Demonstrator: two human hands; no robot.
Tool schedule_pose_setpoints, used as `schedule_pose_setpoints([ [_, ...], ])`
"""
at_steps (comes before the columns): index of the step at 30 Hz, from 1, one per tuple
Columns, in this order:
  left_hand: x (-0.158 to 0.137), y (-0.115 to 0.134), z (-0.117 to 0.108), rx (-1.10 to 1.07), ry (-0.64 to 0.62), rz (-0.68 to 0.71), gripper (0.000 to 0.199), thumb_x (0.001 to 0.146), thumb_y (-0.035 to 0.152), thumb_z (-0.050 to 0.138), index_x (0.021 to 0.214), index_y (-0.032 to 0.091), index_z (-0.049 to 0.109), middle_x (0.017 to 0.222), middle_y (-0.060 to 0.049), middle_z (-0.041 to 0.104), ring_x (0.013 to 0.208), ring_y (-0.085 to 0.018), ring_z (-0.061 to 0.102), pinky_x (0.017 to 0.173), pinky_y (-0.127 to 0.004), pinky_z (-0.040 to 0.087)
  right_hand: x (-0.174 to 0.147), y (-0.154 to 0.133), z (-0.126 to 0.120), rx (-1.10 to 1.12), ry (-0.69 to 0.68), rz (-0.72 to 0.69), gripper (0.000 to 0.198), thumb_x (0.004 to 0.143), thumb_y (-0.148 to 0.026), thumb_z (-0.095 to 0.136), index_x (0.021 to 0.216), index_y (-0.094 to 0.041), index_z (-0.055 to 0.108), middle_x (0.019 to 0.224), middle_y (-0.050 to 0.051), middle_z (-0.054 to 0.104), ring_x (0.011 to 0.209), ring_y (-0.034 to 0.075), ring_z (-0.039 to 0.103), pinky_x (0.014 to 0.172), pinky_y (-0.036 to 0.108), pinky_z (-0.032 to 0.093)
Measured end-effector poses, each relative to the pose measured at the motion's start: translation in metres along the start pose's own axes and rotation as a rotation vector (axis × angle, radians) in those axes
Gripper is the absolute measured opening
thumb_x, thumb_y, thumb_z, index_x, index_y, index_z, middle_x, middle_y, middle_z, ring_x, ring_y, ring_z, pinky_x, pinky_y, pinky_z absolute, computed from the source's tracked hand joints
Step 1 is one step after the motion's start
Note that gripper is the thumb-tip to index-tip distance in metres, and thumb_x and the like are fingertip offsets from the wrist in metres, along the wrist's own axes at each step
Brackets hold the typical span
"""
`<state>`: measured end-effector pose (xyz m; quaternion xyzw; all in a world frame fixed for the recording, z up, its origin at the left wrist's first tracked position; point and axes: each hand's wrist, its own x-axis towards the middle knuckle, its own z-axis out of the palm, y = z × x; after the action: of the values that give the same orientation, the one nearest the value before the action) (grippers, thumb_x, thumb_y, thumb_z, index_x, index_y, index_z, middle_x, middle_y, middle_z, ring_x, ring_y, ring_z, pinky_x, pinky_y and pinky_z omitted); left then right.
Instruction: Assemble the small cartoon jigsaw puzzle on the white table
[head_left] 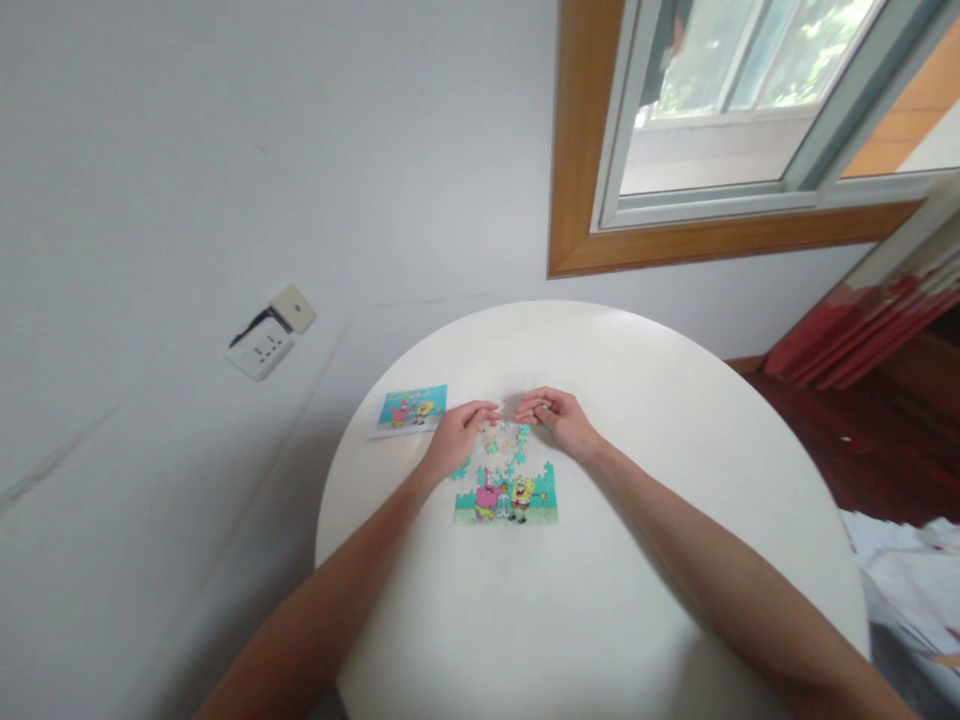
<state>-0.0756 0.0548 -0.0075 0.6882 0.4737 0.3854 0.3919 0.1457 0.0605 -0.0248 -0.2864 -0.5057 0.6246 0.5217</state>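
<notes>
Just beyond the partly built puzzle (506,502) are both hands (454,436) (567,420).

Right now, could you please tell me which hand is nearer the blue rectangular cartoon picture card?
The left hand is nearer, beside the right edge of the card; the right hand is farther right.

Cartoon puzzle (505,500) part-built, flat; loose teal pieces (523,436) scattered beyond.

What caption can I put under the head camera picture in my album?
Left hand and right hand near loose puzzle pieces, with a partly built jigsaw on a round white table.
</notes>
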Motion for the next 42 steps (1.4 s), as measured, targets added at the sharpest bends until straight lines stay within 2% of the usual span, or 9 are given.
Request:
schedule_pose_setpoints([
  [5,-0.002,0.008,0.001,-0.051,-0.011,0.080,0.051,0.100,0.053,0.040,0.106,0.012,0.071,0.109,-0.013,0.075,0.107,-0.023,0.069,0.101,-0.038,0.050,-0.001,-0.001,0.003,0.074,0.070,-0.037,0.035,0.077,-0.040,0.080,0.104,-0.024,0.064,0.095,0.006,0.076,0.108,0.026,0.069,0.104,0.049,0.047],
  [11,-0.006,0.009,0.002,0.034,-0.039,0.067,0.053,0.102,0.052,0.034,0.112,0.014,0.070,0.113,-0.011,0.073,0.099,-0.021,0.068,0.080,-0.031,0.053,0.001,-0.001,-0.001,0.078,0.197,0.000,0.024,0.081,-0.026,0.066,0.104,-0.024,0.062,0.104,0.004,0.073,0.067,0.015,0.067,0.072,0.037,0.057],
  [15,-0.006,0.008,-0.003,0.185,0.003,0.105,0.039,0.099,0.044,0.047,0.111,0.017,0.071,0.114,-0.010,0.072,0.105,-0.023,0.066,0.090,-0.034,0.051,0.003,-0.001,-0.004,-0.186,0.180,-0.107,0.019,0.084,-0.024,0.052,0.098,-0.020,0.065,0.087,0.005,0.073,0.072,0.016,0.065,0.077,0.035,0.053],
  [19,-0.009,0.009,-0.005,0.439,-0.146,0.288,0.044,0.085,0.040,0.072,0.126,0.026,0.067,0.131,-0.007,0.065,0.123,-0.027,0.055,0.110,-0.042,0.038,-0.004,-0.004,0.000,-0.565,0.047,-0.191,0.024,0.082,-0.018,0.048,0.092,-0.019,0.070,0.100,0.008,0.073,0.100,0.022,0.064,0.095,0.039,0.046],
  [22,-0.011,0.011,-0.002,0.550,-0.233,0.351,0.037,0.083,0.038,0.075,0.119,0.029,0.071,0.127,-0.006,0.065,0.120,-0.027,0.054,0.109,-0.044,0.038,-0.010,-0.008,0.005,-0.916,-0.154,-0.297,0.021,0.083,-0.024,0.062,0.101,-0.021,0.072,0.112,0.009,0.070,0.110,0.024,0.058,0.100,0.040,0.040],
  [25,-0.010,0.011,0.000,0.538,-0.231,0.321,0.021,0.089,0.032,0.067,0.107,0.025,0.075,0.112,-0.007,0.067,0.110,-0.025,0.058,0.102,-0.041,0.042,-0.012,-0.010,0.005,-1.153,-0.266,-0.272,0.024,0.081,-0.029,0.071,0.104,-0.022,0.072,0.109,0.009,0.068,0.105,0.025,0.056,0.095,0.039,0.039],
  [30,-0.007,0.005,-0.008,0.369,-0.142,0.194,0.012,0.086,0.027,0.064,0.088,0.019,0.072,0.092,-0.006,0.069,0.088,-0.019,0.063,0.085,-0.032,0.051,-0.009,-0.004,0.001,-1.033,-0.190,-0.226,0.004,0.083,-0.022,0.066,0.084,-0.018,0.067,0.080,0.002,0.064,0.079,0.017,0.055,0.078,0.029,0.040],
  [35,-0.007,-0.003,-0.015,0.246,-0.032,0.070,0.017,0.085,0.030,0.062,0.092,0.017,0.069,0.085,-0.005,0.073,0.079,-0.018,0.068,0.077,-0.030,0.055,-0.009,0.001,-0.003,-0.790,0.037,-0.140,0.011,0.084,-0.028,0.061,0.081,-0.017,0.064,0.066,-0.003,0.056,0.062,0.013,0.048,0.062,0.025,0.038],
  [42,-0.012,0.006,-0.032,0.323,-0.039,0.124,0.027,0.089,0.034,0.056,0.100,0.019,0.075,0.107,-0.009,0.075,0.100,-0.022,0.069,0.092,-0.036,0.054,-0.010,-0.006,0.001,-0.939,0.078,-0.230,0.022,0.090,-0.018,0.049,0.095,-0.019,0.070,0.095,0.007,0.073,0.090,0.020,0.062,0.086,0.033,0.046],
])
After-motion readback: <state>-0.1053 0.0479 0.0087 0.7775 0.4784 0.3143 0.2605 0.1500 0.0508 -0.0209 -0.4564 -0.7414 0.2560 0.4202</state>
